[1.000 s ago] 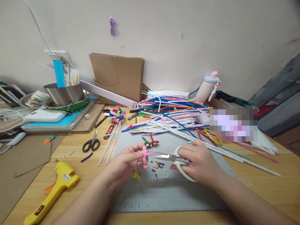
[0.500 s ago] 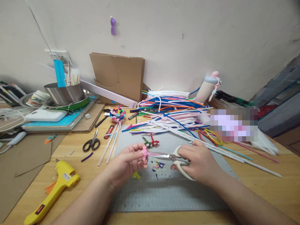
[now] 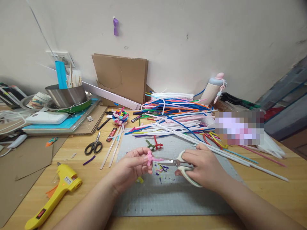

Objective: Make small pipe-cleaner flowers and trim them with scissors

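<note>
Hands apart: the left hand point(image 3: 130, 167) pinches the pink piece point(image 3: 150, 158) above the worktop point(image 3: 271, 195), nearer the left edge of the cutting mat point(image 3: 163, 199) — the right hand point(image 3: 202, 164) grips the scissors point(image 3: 177, 163), blades at its stem point(image 3: 157, 159).

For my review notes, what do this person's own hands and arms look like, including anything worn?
The left hand and right hand are ungloved. Both forearms are bare as far as they show: no sleeve, watch or bracelet. Some fingers are hidden.
</note>
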`<action>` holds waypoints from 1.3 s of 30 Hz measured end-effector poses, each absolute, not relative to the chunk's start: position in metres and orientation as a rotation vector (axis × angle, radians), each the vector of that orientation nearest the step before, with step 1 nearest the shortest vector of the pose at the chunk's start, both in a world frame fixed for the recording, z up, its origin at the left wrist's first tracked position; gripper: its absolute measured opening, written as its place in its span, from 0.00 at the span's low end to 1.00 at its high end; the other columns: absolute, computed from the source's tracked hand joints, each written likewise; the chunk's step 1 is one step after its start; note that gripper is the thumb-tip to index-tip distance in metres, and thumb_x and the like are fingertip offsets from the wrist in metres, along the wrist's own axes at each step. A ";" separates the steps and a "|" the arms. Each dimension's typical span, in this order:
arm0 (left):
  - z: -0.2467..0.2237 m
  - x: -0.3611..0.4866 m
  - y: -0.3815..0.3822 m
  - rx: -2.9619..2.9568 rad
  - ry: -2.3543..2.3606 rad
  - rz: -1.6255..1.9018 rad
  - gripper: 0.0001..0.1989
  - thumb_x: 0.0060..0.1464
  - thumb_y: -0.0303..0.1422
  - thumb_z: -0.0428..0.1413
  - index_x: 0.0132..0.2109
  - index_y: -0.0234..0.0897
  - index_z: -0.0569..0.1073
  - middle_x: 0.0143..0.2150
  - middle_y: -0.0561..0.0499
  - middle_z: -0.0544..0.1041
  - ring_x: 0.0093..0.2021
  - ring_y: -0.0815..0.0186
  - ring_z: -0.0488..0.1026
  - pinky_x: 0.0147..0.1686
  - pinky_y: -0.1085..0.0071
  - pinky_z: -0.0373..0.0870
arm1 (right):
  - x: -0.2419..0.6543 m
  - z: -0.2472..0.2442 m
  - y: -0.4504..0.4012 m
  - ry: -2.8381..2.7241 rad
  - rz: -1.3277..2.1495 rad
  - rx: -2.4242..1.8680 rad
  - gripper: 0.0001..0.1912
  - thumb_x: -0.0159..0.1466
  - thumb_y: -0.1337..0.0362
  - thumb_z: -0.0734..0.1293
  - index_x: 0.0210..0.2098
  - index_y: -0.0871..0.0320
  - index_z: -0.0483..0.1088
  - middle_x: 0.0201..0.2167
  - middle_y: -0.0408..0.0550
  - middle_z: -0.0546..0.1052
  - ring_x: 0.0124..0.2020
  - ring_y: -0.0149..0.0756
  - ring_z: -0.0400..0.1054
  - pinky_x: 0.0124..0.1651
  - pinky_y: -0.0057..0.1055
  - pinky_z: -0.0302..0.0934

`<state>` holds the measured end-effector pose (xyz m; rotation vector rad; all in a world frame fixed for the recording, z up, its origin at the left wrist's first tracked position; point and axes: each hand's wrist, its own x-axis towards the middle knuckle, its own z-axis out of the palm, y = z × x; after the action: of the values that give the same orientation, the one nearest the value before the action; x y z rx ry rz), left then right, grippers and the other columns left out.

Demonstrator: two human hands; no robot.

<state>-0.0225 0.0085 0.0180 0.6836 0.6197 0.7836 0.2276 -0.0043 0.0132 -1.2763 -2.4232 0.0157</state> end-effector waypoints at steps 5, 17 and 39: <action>0.018 -0.023 0.009 0.672 0.621 0.786 0.04 0.51 0.24 0.55 0.36 0.31 0.69 0.26 0.51 0.68 0.25 0.73 0.66 0.29 0.75 0.68 | 0.229 0.013 -0.005 -2.418 0.027 -1.259 0.14 0.58 0.57 0.64 0.20 0.57 0.64 0.19 0.40 0.70 0.22 0.28 0.58 0.33 0.32 0.40; 0.021 -0.024 0.008 0.853 0.672 0.817 0.08 0.51 0.27 0.57 0.41 0.34 0.71 0.32 0.52 0.65 0.30 0.73 0.65 0.32 0.74 0.68 | 0.230 0.010 -0.005 -2.451 -0.006 -1.248 0.15 0.60 0.57 0.63 0.20 0.58 0.64 0.19 0.40 0.71 0.22 0.28 0.59 0.32 0.32 0.40; 0.021 -0.025 0.011 0.697 0.687 0.882 0.06 0.49 0.28 0.59 0.36 0.33 0.71 0.29 0.52 0.69 0.28 0.74 0.68 0.32 0.76 0.70 | 0.230 0.015 -0.003 -2.402 -0.031 -1.357 0.10 0.57 0.57 0.65 0.26 0.57 0.63 0.26 0.43 0.72 0.27 0.32 0.62 0.35 0.32 0.42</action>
<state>-0.0253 0.0110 0.0212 0.6971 0.6865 0.8822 0.2305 -0.0026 0.0154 -1.3568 -2.4016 -0.0312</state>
